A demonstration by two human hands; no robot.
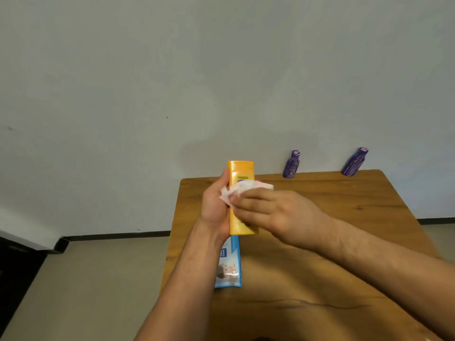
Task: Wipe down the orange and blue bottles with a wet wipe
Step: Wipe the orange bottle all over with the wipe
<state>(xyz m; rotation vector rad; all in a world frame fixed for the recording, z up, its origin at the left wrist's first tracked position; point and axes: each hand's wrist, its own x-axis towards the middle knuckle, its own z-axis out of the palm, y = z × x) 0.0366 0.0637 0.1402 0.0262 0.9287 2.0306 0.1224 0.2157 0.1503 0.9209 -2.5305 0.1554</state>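
Just left of the frame's centre, the left hand (216, 205) is wrapped around the orange bottle (241, 173), holding it upright above the bench (344, 242). The right hand (275, 212) presses a wet wipe (236, 190) against the bottle's front, fingers closed on the cloth. The bottle looks like light, stiff plastic with a glossy skin, likely slick once damp, so a firm grip around its middle or lower body suits it. The wipe is thin, limp and easily bunched.

One orange bottle, one wipe in use, and one wipes pack (230, 264) lying flat below the hands. Two blue bottles (291, 164) stand at the bench's far edge, centre right; their surface pattern is too small to read, possibly purple-tinted.
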